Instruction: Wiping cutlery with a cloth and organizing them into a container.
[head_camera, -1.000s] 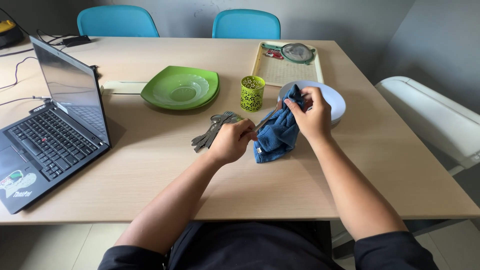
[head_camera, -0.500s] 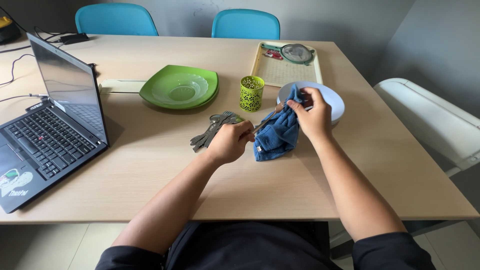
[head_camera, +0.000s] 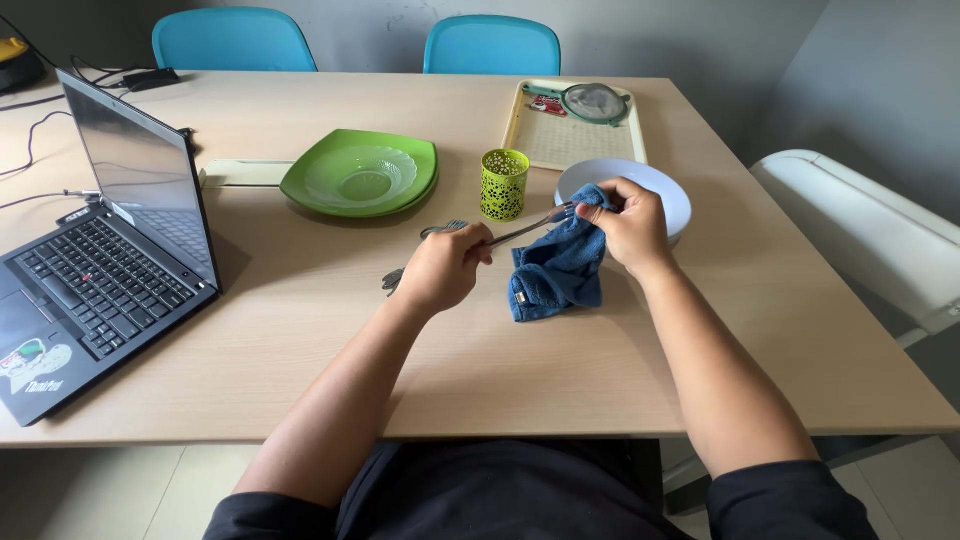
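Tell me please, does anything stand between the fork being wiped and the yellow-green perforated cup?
Nothing visible does. The left hand holds the fork by its handle, and the right hand pinches the blue cloth around its tip. The perforated cup stands just beyond the fork, with bare table between.

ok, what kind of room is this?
Probably an office or meeting room doubling as a break area: a long table with an open laptop, blue chairs, plus dishes like the green plate.
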